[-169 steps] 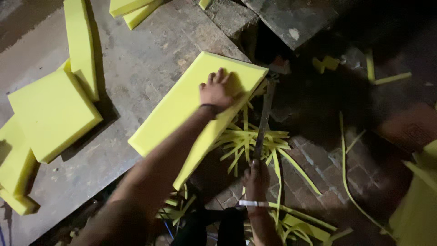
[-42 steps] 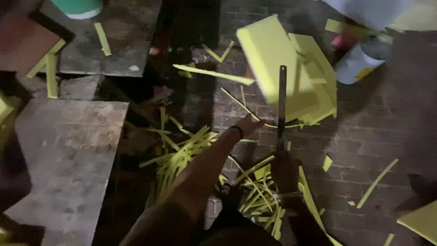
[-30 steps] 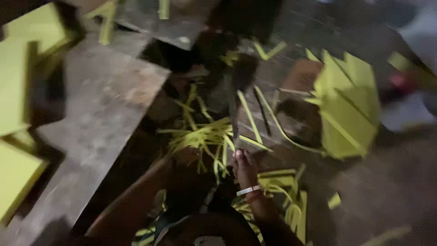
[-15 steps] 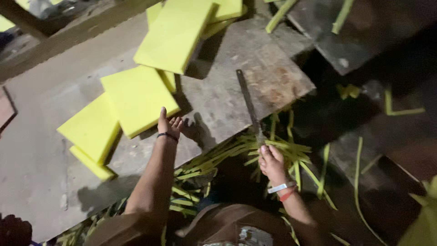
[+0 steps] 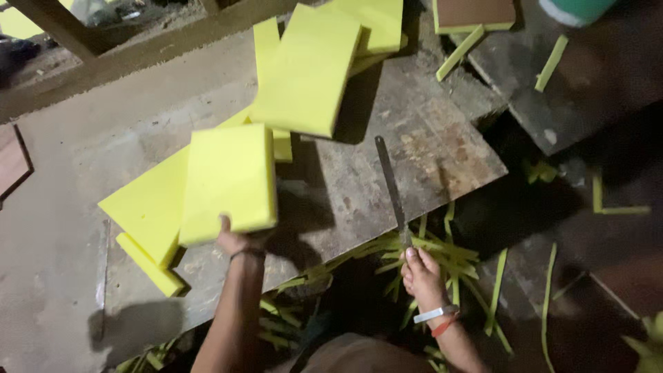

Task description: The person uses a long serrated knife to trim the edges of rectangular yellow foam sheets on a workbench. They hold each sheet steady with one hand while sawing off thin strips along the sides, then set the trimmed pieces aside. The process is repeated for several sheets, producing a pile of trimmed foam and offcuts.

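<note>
My left hand [image 5: 238,242] grips the near edge of a yellow foam slab [image 5: 228,179] and holds it lifted above the worn wooden board [image 5: 428,148]. Under it lie two more yellow slabs [image 5: 145,207], stacked. My right hand [image 5: 421,273] holds the handle of a long thin blade [image 5: 390,186], which lies pointing away across the board's near right part. The right wrist wears a white band and a red one.
Another big foam slab [image 5: 311,69] leans on a pile at the board's far side. Thin yellow foam strips [image 5: 442,252] litter the dark ground below the board's edge and to the right. A wooden beam [image 5: 138,48] runs along the far left.
My left hand, which was flat on the board next to the slabs, has taken hold of the top slab and raised it. The right hand keeps the blade in much the same place.
</note>
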